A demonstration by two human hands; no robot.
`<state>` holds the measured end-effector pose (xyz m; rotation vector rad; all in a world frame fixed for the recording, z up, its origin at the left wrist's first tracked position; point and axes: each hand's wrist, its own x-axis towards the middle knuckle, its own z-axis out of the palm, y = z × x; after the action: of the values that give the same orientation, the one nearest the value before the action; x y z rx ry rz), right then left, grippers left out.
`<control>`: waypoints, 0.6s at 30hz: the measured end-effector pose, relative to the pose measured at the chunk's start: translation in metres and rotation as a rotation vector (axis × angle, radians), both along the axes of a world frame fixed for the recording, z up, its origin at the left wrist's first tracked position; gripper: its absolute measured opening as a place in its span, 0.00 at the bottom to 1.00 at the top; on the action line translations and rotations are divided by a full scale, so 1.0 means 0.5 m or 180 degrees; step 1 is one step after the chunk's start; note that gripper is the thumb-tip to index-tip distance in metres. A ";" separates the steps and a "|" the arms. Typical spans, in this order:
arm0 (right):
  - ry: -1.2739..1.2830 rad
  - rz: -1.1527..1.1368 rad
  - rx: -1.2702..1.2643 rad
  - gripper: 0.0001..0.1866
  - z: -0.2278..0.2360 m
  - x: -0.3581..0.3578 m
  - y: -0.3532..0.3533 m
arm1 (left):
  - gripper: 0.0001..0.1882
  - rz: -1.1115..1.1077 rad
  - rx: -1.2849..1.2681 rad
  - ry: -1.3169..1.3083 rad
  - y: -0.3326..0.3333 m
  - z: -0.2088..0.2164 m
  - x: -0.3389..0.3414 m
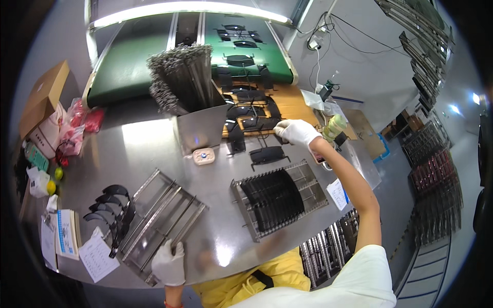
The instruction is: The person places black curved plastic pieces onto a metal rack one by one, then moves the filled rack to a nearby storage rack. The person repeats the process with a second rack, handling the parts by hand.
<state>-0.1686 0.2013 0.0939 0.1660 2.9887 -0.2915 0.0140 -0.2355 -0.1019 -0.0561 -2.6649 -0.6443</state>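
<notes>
Steel table (220,187), thin curved black pieces (272,200), close-packed, silver metal rack (245,210)

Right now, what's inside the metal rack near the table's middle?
A close-packed row of black curved pieces fills much of the metal rack, leaving its right end free. Whatever lies directly beneath them is covered.

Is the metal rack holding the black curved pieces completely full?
No, it looks partly full: the black curved pieces cover much of the metal rack, but its right end has none.
</notes>
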 end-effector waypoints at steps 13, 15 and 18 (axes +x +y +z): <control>0.1519 -0.1394 -0.0210 0.44 -0.256 -0.572 0.312 | 0.12 0.0879 -0.0471 -0.0944 0.001 0.078 -0.035; 0.1697 -0.1581 -0.0038 0.50 -0.271 -0.630 0.351 | 0.12 0.0367 -0.1106 -0.0089 0.069 0.109 -0.050; 0.1388 -0.1615 -0.0452 0.51 -0.262 -0.634 0.328 | 0.12 -0.0122 -0.0589 0.0180 0.183 0.101 -0.013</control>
<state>-0.4856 0.3654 -0.0370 0.9650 3.2782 -0.6659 0.0073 -0.1441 -0.0514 -0.1746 -2.6666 -0.3997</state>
